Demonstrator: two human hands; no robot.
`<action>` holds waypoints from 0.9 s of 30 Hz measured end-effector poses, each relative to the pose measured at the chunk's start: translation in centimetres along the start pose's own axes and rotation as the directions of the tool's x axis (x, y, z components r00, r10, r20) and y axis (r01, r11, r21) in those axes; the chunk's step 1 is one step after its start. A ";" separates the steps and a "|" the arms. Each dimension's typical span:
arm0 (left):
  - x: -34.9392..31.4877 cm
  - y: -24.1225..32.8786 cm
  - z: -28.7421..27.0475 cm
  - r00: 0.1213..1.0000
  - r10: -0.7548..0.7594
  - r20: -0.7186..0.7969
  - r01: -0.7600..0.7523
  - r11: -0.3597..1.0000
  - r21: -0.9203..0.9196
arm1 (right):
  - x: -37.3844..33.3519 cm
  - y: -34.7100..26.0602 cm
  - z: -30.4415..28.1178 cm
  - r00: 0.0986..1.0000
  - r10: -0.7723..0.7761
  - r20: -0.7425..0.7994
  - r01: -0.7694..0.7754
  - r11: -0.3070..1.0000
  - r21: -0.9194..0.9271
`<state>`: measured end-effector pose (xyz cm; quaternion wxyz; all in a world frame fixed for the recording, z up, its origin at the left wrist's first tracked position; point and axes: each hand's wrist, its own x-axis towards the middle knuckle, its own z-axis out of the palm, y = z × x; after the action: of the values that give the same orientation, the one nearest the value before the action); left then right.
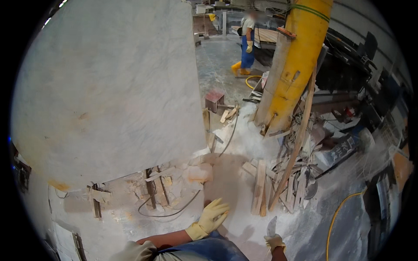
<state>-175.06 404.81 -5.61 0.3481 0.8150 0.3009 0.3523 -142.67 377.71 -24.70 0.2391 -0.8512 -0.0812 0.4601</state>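
My left hand (pixel 212 217), in a pale yellow rubber glove, is raised in front of my blue apron (pixel 209 249). Its fingers are stretched out, and nothing shows in them. Lower right, my gloved right hand (pixel 274 242) is closed around the bottom of a pale grey, pointed, blade-like piece (pixel 271 226), which sticks up from the fist. I cannot make out its exact kind. Beyond my left hand, a large pale stone slab (pixel 117 91) stands upright, apart from both hands. A thin dark cable (pixel 167 215) loops on the dusty floor beneath it.
Wooden strips (pixel 260 187) and scrap are heaped around a leaning yellow column (pixel 298 65). A yellow hose (pixel 337 215) curves across the floor at right. A reddish block (pixel 214 100) lies beyond the slab's edge. Farther back, another person (pixel 247 43) wears blue and yellow boots.
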 end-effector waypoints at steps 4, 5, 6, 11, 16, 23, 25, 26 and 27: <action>7.2 -5.3 0.2 0.999 0.005 -0.046 -0.006 1.000 -0.022 | 3.5 -7.8 1.4 0.999 0.020 0.041 -0.021 0.999 0.028; 9.8 -6.6 -0.4 0.999 0.002 -0.050 -0.003 1.000 -0.026 | 4.9 -10.2 1.9 0.998 0.005 0.055 0.003 0.989 -0.150; 12.4 -8.0 -1.2 0.998 -0.001 -0.055 0.000 1.000 -0.030 | 5.5 -11.9 2.8 0.993 0.101 0.065 -0.094 0.991 -0.095; 25.3 -15.4 -6.0 0.989 0.118 -0.094 -0.117 0.993 0.014 | 6.5 -14.2 4.9 0.961 0.184 0.205 -0.172 0.982 -0.075; 36.4 -19.4 -12.9 0.977 0.183 -0.114 -0.158 0.968 0.193 | 8.9 -19.1 5.4 0.976 0.089 0.198 0.042 0.816 -0.576; 49.5 -23.6 -19.5 0.953 0.280 -0.120 -0.209 0.887 0.411 | 17.3 -29.6 6.2 0.959 0.207 0.195 -0.061 0.821 -0.567; 54.4 -23.9 -22.0 0.936 0.339 -0.099 -0.236 0.808 0.540 | 21.0 -32.9 6.4 0.955 0.209 0.212 -0.046 0.806 -0.590; 57.8 -24.0 -22.7 0.921 0.380 -0.081 -0.269 0.773 0.574 | 22.4 -34.4 6.2 0.957 0.208 0.204 -0.051 0.810 -0.585; 60.5 -24.1 -23.9 0.909 0.412 -0.071 -0.281 0.728 0.626 | 24.6 -36.5 6.3 0.957 0.197 0.213 -0.032 0.803 -0.595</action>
<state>-165.21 471.73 9.82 -0.0345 0.8836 0.2731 0.3788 -131.03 420.48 -28.37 -0.0762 -0.8173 -0.1981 0.5357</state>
